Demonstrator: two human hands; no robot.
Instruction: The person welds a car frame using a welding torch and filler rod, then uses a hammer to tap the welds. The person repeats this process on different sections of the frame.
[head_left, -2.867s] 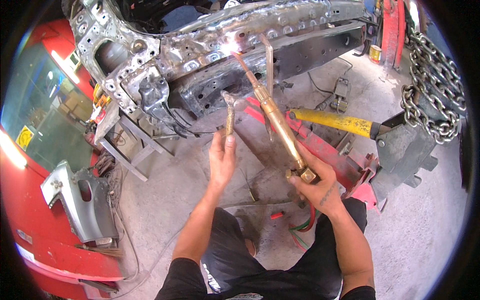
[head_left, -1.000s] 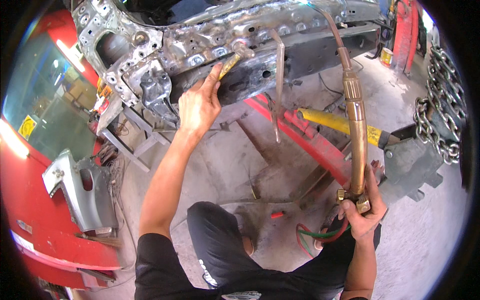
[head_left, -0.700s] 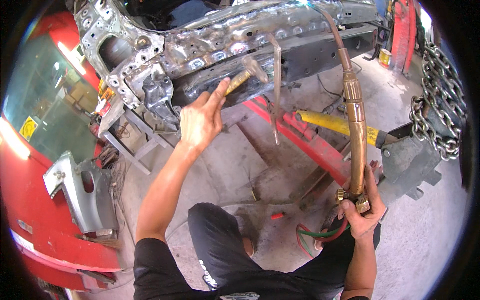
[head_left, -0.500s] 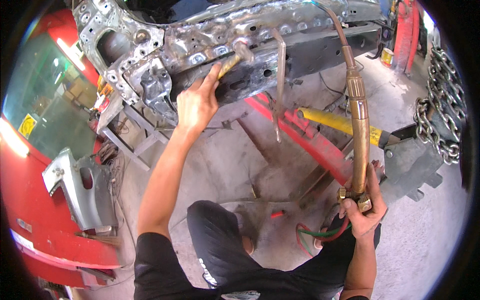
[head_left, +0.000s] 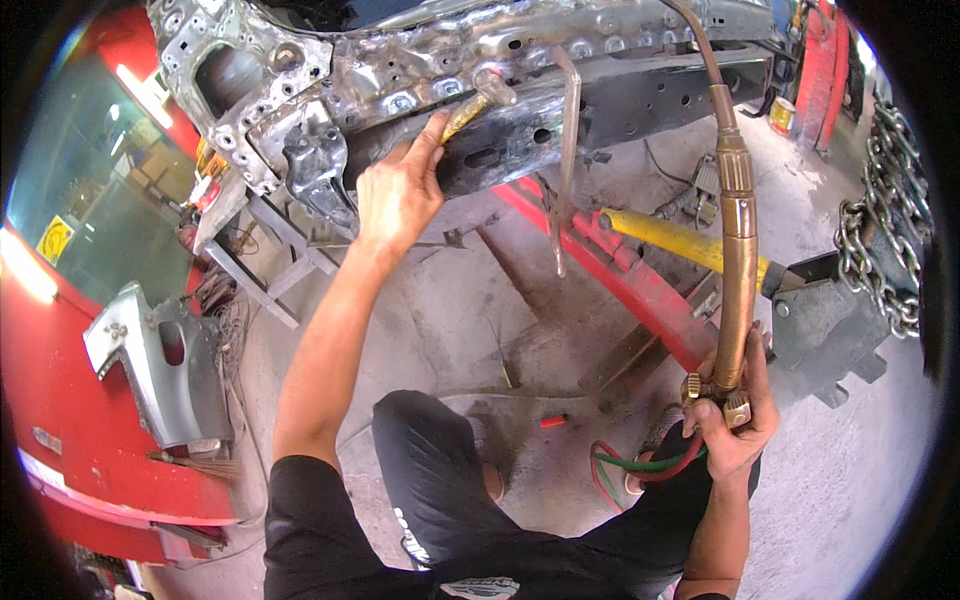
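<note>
A hammer with a yellow handle is gripped in my left hand. Its metal head lies against or just over the flanged edge of a bare-metal car body section; contact is hard to judge. My right hand is wrapped round the valve end of a brass gas torch, by its knurled knobs. From there the torch stands up the picture, and its bent neck passes over the body section, with the tip cut off by the upper edge. Red and green hoses trail from it beside my knee.
A bent metal bar hangs off the body section. Below lie a red beam and a yellow cylinder. Heavy chain hangs at right. On the left stand a grey metal frame, a silver fender and a red car.
The torch has shifted slightly right, and its tip, which glowed blue at the upper edge, has left the view. My left hand and the hammer stay nearly in place against the body section.
</note>
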